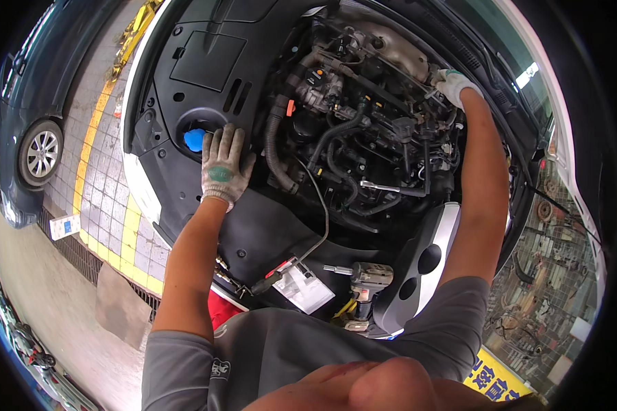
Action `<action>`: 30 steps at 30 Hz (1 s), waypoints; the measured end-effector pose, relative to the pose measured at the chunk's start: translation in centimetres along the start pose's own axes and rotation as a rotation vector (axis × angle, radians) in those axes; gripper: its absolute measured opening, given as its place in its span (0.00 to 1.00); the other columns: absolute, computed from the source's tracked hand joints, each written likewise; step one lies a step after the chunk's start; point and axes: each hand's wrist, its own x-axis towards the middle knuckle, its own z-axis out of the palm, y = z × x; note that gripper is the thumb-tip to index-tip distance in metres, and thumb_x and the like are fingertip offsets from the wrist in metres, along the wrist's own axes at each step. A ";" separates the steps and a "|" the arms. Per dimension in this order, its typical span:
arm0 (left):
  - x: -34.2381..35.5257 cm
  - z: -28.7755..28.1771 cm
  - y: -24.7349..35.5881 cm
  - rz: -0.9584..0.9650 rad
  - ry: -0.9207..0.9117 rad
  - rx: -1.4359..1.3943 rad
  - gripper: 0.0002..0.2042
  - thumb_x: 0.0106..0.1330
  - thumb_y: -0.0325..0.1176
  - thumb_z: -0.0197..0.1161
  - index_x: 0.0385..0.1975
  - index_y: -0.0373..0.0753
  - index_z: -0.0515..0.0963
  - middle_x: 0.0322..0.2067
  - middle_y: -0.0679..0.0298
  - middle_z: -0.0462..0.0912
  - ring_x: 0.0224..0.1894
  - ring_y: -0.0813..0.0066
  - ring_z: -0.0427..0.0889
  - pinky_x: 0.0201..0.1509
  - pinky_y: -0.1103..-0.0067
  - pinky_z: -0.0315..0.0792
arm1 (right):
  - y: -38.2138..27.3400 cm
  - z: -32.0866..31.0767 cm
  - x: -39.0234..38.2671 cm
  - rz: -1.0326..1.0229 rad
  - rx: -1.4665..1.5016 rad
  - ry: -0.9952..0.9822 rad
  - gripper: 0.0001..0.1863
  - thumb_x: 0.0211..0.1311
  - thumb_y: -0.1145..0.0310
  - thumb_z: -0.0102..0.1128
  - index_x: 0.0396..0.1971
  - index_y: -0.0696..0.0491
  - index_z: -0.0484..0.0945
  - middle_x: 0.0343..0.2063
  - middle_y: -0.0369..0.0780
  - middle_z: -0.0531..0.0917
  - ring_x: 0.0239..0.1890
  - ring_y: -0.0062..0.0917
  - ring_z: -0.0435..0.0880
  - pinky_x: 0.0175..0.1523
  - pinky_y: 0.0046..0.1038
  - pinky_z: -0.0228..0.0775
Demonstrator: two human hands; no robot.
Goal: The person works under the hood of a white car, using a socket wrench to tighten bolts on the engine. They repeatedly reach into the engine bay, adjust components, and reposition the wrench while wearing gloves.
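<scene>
My left hand, in a pale work glove with a green patch, lies flat with fingers stretched on the black plastic cover along the engine bay's edge. Its fingertips are beside a blue filler cap. At the far right, my gloved right hand reaches down to the back of the car engine, next to a beige metal shield. Its fingertips are hidden among the parts, so whether they grip anything does not show. A chrome ratchet wrench rests across the near side of the engine.
Near my body lie a cordless impact wrench with a socket, a white paper-like sheet, and a silver-and-black panel with two round holes. A thin cable runs into the engine. A dark car stands at left.
</scene>
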 end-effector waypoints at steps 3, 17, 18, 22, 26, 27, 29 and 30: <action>-0.3 -0.2 -0.1 -0.009 -0.005 -0.001 0.32 0.64 0.43 0.66 0.68 0.37 0.69 0.68 0.49 0.70 0.71 0.45 0.67 0.79 0.52 0.54 | -1.2 0.2 -0.3 0.061 0.038 0.052 0.23 0.77 0.57 0.47 0.65 0.50 0.71 0.68 0.45 0.74 0.69 0.45 0.73 0.68 0.43 0.68; 0.0 0.0 -0.1 -0.006 -0.004 -0.008 0.33 0.64 0.44 0.67 0.68 0.37 0.69 0.69 0.49 0.70 0.71 0.44 0.68 0.79 0.51 0.54 | 0.6 1.5 1.1 -0.056 -0.432 -0.056 0.26 0.77 0.55 0.44 0.69 0.49 0.68 0.68 0.47 0.73 0.69 0.47 0.71 0.71 0.42 0.65; -0.1 -0.1 -0.2 -0.009 -0.002 -0.009 0.33 0.64 0.44 0.67 0.68 0.37 0.70 0.69 0.49 0.70 0.71 0.44 0.68 0.79 0.51 0.54 | 0.3 1.5 1.4 -0.063 -0.474 -0.066 0.25 0.78 0.56 0.44 0.68 0.49 0.68 0.68 0.46 0.73 0.69 0.46 0.71 0.71 0.42 0.64; -0.1 -0.4 -0.3 -0.025 -0.010 0.000 0.33 0.64 0.44 0.67 0.68 0.37 0.70 0.69 0.49 0.69 0.71 0.44 0.67 0.79 0.51 0.54 | -4.3 -1.2 -2.5 0.012 -0.142 -0.087 0.23 0.79 0.57 0.41 0.66 0.48 0.69 0.68 0.41 0.73 0.69 0.43 0.72 0.74 0.41 0.63; -0.1 -0.3 0.2 -0.017 -0.022 -0.002 0.33 0.64 0.44 0.67 0.68 0.38 0.70 0.70 0.50 0.69 0.71 0.44 0.67 0.79 0.52 0.53 | -2.1 0.9 -1.8 -0.005 -0.085 0.058 0.24 0.77 0.54 0.45 0.62 0.51 0.75 0.63 0.50 0.77 0.66 0.48 0.74 0.66 0.44 0.69; -0.1 -0.3 0.3 -0.020 -0.028 0.006 0.33 0.65 0.45 0.66 0.69 0.39 0.69 0.70 0.51 0.69 0.71 0.44 0.67 0.79 0.52 0.53 | -1.7 1.3 -1.2 0.072 -0.030 0.109 0.24 0.76 0.54 0.45 0.61 0.51 0.75 0.63 0.50 0.77 0.66 0.48 0.75 0.66 0.44 0.69; -0.1 -0.4 0.1 -0.026 -0.039 0.018 0.32 0.67 0.46 0.65 0.69 0.40 0.69 0.70 0.52 0.69 0.71 0.45 0.67 0.80 0.53 0.53 | -3.0 1.2 -1.5 0.222 0.087 0.204 0.23 0.75 0.54 0.46 0.60 0.52 0.77 0.63 0.50 0.77 0.65 0.48 0.75 0.66 0.43 0.69; -0.1 -0.3 0.1 -0.032 -0.042 0.020 0.32 0.68 0.47 0.64 0.69 0.40 0.69 0.70 0.52 0.69 0.71 0.45 0.67 0.79 0.53 0.53 | -2.8 1.1 -1.3 0.135 0.056 0.168 0.24 0.75 0.54 0.46 0.60 0.52 0.76 0.64 0.50 0.77 0.65 0.48 0.75 0.66 0.43 0.68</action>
